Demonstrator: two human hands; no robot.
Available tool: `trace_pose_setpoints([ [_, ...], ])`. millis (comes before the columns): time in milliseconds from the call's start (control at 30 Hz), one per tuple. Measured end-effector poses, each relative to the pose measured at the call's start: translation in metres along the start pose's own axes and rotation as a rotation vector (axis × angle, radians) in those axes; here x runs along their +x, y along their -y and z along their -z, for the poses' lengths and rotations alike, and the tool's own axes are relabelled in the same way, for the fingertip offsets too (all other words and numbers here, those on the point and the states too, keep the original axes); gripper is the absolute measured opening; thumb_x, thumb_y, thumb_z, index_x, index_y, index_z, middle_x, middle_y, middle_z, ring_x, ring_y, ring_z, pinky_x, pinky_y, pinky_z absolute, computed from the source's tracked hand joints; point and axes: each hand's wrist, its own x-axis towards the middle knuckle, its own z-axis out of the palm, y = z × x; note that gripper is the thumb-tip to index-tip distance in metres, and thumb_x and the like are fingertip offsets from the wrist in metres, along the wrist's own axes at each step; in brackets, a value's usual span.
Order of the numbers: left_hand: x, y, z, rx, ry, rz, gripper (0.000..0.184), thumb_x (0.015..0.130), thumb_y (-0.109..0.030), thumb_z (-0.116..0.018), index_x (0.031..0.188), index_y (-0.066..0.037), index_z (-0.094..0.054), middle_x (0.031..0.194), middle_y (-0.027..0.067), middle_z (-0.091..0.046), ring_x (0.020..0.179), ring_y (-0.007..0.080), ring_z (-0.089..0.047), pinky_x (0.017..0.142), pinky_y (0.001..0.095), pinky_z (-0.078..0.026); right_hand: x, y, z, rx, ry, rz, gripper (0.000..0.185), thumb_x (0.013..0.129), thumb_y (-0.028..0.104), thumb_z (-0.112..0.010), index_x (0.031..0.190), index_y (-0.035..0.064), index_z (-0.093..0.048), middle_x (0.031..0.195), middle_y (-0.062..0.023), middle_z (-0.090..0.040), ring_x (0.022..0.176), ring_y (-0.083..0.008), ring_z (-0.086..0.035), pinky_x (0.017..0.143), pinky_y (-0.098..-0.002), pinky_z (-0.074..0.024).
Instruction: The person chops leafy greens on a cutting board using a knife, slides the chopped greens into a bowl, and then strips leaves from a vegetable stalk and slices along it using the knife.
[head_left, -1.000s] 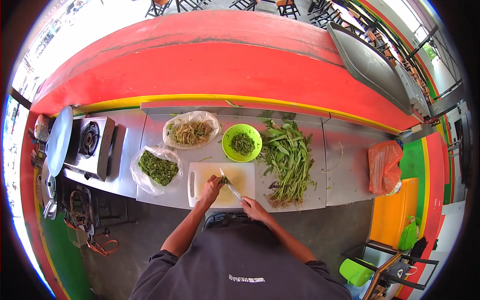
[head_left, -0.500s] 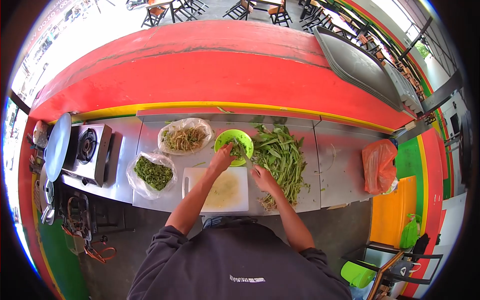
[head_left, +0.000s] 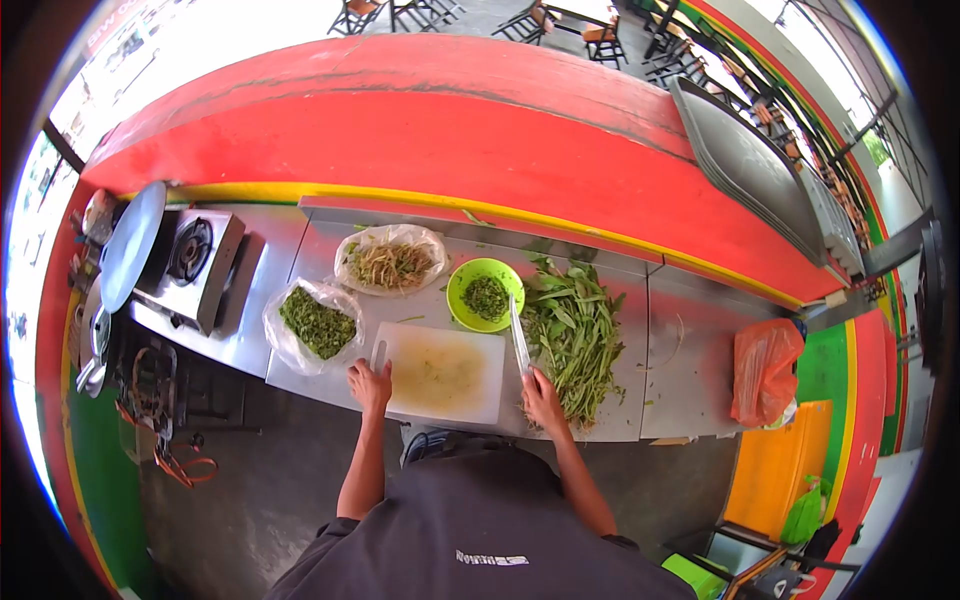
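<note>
My right hand (head_left: 542, 398) is closed round the handle of a knife (head_left: 519, 335). Its blade points away from me, with the tip over the rim of a lime-green bowl (head_left: 455, 297). Chopped greens (head_left: 486, 297) lie in that bowl. At the near left corner of a white cutting board (head_left: 440, 375), my left hand (head_left: 371, 384) has its fingers apart, close to the board's handle slot, and seems to touch the edge. The board is stained yellow-green. A pile of long leafy greens (head_left: 575, 335) lies right of the knife.
Left of the board are a plastic bag of dark green leaves (head_left: 318, 324) and a bag of roots and stem ends (head_left: 388, 262). A gas stove (head_left: 190, 255) and large pan (head_left: 133, 248) stand farther left. An orange-red bag (head_left: 766, 370) sits right; a red wall (head_left: 450, 150) runs behind.
My left hand has left the bowl and come down to the board's left edge. The knife has drawn back from inside the bowl to its right rim. The view has turned slightly.
</note>
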Motion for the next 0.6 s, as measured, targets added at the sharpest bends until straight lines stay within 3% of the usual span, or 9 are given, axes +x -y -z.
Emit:
trace_pose_setpoints([
  [33,-0.004,0.005,0.002,0.006,-0.004,0.02,0.048,0.082,-0.034,-0.08,0.118,-0.01,-0.059,0.11,0.0149,-0.059,0.107,0.0377,-0.057,0.086,0.0503,-0.048,-0.011,-0.001,-0.003,0.169,0.029,-0.203,0.031,0.107,0.031,-0.051,0.131,0.0117,-0.053,0.065,0.0036,-0.042,0.047,-0.0041,-0.038,0.041,-0.0233,-0.0318],
  [100,-0.006,0.007,0.004,-0.043,0.093,0.008,0.05,0.082,-0.04,-0.079,0.116,-0.01,-0.056,0.114,0.0123,-0.058,0.108,0.0367,-0.056,0.083,0.0522,-0.048,-0.018,-0.02,-0.008,0.167,0.031,-0.202,0.029,0.107,0.032,-0.051,0.129,0.0125,-0.053,0.066,0.0039,-0.043,0.045,-0.0042,-0.037,0.039,-0.0235,-0.0303],
  [133,-0.006,0.006,0.003,-0.041,0.063,0.015,0.042,0.084,-0.039,-0.077,0.109,-0.011,-0.058,0.109,0.0128,-0.059,0.106,0.0361,-0.058,0.084,0.0512,-0.047,-0.02,-0.028,-0.009,0.174,0.017,-0.199,0.027,0.107,0.033,-0.051,0.127,0.0134,-0.053,0.066,0.0042,-0.044,0.044,-0.0044,-0.036,0.038,-0.0238,-0.0288],
  [267,0.005,0.017,-0.003,-0.071,0.11,0.076,0.032,0.09,-0.035,-0.072,0.107,-0.01,-0.061,0.105,0.0127,-0.061,0.104,0.0342,-0.059,0.085,0.0502,-0.047,-0.018,-0.044,-0.008,0.152,0.065,-0.204,0.029,0.107,0.033,-0.051,0.128,0.0131,-0.052,0.066,0.0046,-0.043,0.044,-0.0044,-0.036,0.038,-0.0237,-0.0293],
  [367,0.005,0.018,-0.004,0.016,0.114,-0.003,0.024,0.093,-0.029,-0.068,0.103,-0.008,-0.062,0.104,0.0124,-0.061,0.105,0.0326,-0.059,0.088,0.0494,-0.046,-0.015,-0.045,-0.004,0.137,0.094,-0.237,0.03,0.107,0.033,-0.051,0.13,0.0133,-0.052,0.066,0.0047,-0.043,0.044,-0.004,-0.036,0.039,-0.0237,-0.03],
  [467,0.007,0.033,-0.006,-0.042,0.055,-0.171,0.026,0.097,-0.029,-0.064,0.101,-0.003,-0.06,0.1,0.0155,-0.064,0.097,0.036,-0.062,0.082,0.0487,-0.049,-0.015,-0.046,0.0,0.028,0.101,-0.124,0.031,0.107,0.032,-0.051,0.131,0.0125,-0.052,0.066,0.0049,-0.043,0.044,-0.0036,-0.036,0.039,-0.0237,-0.0308],
  [533,0.008,0.032,0.007,-0.401,0.295,0.06,0.03,0.101,-0.029,-0.059,0.099,0.001,-0.057,0.091,0.0199,-0.067,0.084,0.0353,-0.066,0.072,0.0475,-0.051,-0.021,-0.045,0.002,0.019,0.118,-0.093,0.034,0.107,0.032,-0.051,0.133,0.0112,-0.051,0.066,0.0049,-0.043,0.045,-0.0033,-0.036,0.039,-0.0237,-0.0315],
  [600,0.003,0.033,0.019,-0.563,0.345,0.086,0.034,0.102,-0.031,-0.058,0.1,0.002,-0.056,0.086,0.0196,-0.068,0.076,0.031,-0.066,0.067,0.0454,-0.05,-0.024,-0.049,0.003,0.034,0.12,-0.105,0.041,0.106,0.033,-0.053,0.137,0.0079,-0.05,0.066,0.004,-0.045,0.047,-0.0042,-0.04,0.041,-0.0246,-0.0347],
])
